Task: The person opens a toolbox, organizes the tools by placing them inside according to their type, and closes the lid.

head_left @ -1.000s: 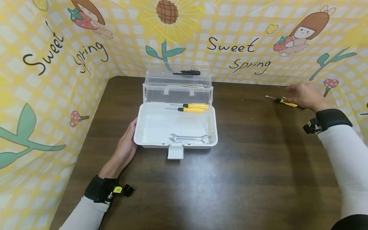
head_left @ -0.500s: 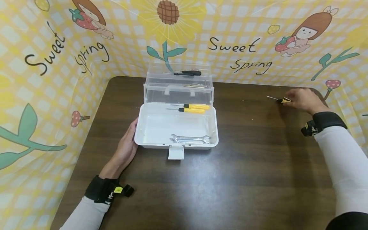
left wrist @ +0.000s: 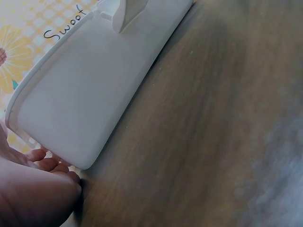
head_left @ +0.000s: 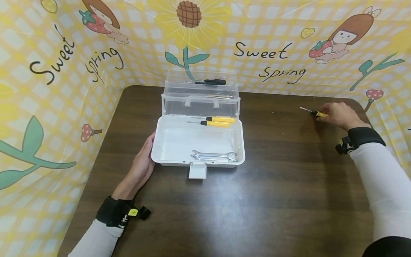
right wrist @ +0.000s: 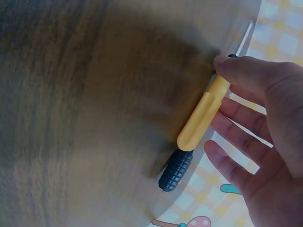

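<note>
An opened white toolbox [head_left: 173,139] stands on the table with its clear lid raised at the back. My left hand [head_left: 141,160] rests against its left end; in the left wrist view, fingertips [left wrist: 47,163] touch the end wall. At the table's far right, my right hand [head_left: 340,116] pinches a yellow-handled screwdriver [right wrist: 201,118] between thumb and fingers, its shaft pointing left in the head view. A black ribbed handle end [right wrist: 175,170] shows beyond the yellow handle; whether it belongs to the same screwdriver I cannot tell.
Two yellow screwdrivers [head_left: 218,124] lie along the box's back, and silver wrenches [head_left: 213,156] lie at its front. Black screwdrivers [head_left: 212,82] and thin metal pieces [head_left: 219,96] sit in the lid trays. The front latch [head_left: 197,171] hangs out. A patterned cloth [head_left: 257,21] walls the back and sides.
My right hand has come down onto the yellow screwdriver and taken it between thumb and fingers. The left hand and the toolbox stay in place.
</note>
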{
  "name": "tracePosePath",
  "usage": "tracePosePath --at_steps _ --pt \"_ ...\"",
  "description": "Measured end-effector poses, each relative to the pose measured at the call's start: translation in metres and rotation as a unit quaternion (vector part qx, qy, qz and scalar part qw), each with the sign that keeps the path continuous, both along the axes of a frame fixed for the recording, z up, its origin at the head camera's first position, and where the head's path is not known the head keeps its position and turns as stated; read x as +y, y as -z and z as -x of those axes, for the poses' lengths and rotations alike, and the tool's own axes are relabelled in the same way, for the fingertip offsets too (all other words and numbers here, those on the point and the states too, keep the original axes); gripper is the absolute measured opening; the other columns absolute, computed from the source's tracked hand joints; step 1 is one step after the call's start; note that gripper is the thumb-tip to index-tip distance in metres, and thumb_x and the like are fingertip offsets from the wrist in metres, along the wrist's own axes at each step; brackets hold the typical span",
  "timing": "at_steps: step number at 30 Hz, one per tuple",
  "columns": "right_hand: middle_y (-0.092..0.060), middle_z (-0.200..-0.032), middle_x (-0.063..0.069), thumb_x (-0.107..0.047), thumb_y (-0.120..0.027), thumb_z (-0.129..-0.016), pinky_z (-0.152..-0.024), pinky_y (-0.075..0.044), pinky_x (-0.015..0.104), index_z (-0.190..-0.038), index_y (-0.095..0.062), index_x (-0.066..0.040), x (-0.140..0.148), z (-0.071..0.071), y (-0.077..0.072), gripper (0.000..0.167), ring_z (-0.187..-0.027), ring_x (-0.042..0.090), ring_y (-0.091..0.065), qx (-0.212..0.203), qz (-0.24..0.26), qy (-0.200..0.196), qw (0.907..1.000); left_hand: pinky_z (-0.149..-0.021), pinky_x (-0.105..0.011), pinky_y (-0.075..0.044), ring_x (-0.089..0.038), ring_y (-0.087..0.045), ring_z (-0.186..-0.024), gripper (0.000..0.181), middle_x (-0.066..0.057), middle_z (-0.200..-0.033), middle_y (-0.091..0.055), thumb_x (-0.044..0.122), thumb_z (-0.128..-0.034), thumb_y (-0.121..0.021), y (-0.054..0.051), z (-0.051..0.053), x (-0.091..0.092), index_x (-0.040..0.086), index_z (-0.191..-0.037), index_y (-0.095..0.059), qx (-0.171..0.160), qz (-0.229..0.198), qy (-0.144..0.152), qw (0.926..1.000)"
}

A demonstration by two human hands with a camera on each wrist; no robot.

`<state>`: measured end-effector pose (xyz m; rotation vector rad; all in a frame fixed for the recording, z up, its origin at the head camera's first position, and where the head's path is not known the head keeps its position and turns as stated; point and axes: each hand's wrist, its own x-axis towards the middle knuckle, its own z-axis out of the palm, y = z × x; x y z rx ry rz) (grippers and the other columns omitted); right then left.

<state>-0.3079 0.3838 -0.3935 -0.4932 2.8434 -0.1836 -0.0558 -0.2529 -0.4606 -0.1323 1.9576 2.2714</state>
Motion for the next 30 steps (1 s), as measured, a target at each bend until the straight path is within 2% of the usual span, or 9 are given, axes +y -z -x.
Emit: tracePosePath --at_steps 10,20,30 --pt "-0.066 -0.121 0.04 -0.009 -0.077 -0.095 -0.088 -0.051 0.068 -0.123 -0.063 0.016 0.001 -0.002 0.012 0.041 -0.104 0.054 -0.065 0.034 0.019 -0.016 0.9991 -0.132 -0.042 -0.007 -0.017 -0.004 -0.164 0.073 0.0 -0.179 -0.003 0.057 -0.1133 -0.026 0.002 0.001 -0.001 0.017 -0.172 -0.009 0.004 -0.006 0.0 1.0" --pt "-0.067 -0.116 0.04 -0.006 -0.075 -0.095 -0.087 -0.051 0.068 -0.121 -0.066 0.017 0.0 -0.003 0.018 0.036 -0.101 0.056 -0.066 0.065 0.015 -0.027 0.9974 -0.132 -0.04 -0.008 -0.015 -0.004 -0.163 0.071 0.001 -0.179 -0.003 0.055 -0.1139 -0.023 0.002 0.0 -0.001 0.017 -0.172 -0.009 0.007 -0.009 0.002 0.9999" --pt "-0.065 -0.118 0.04 -0.003 -0.068 -0.097 -0.097 -0.041 0.079 -0.12 -0.068 0.016 -0.004 -0.009 0.024 0.031 -0.108 0.061 -0.061 0.098 0.019 -0.01 0.995 -0.132 -0.039 -0.008 -0.014 -0.004 -0.163 0.071 0.002 -0.179 -0.003 0.055 -0.1139 -0.024 0.0 -0.001 0.0 0.017 -0.172 -0.008 0.008 -0.006 0.003 0.9999"
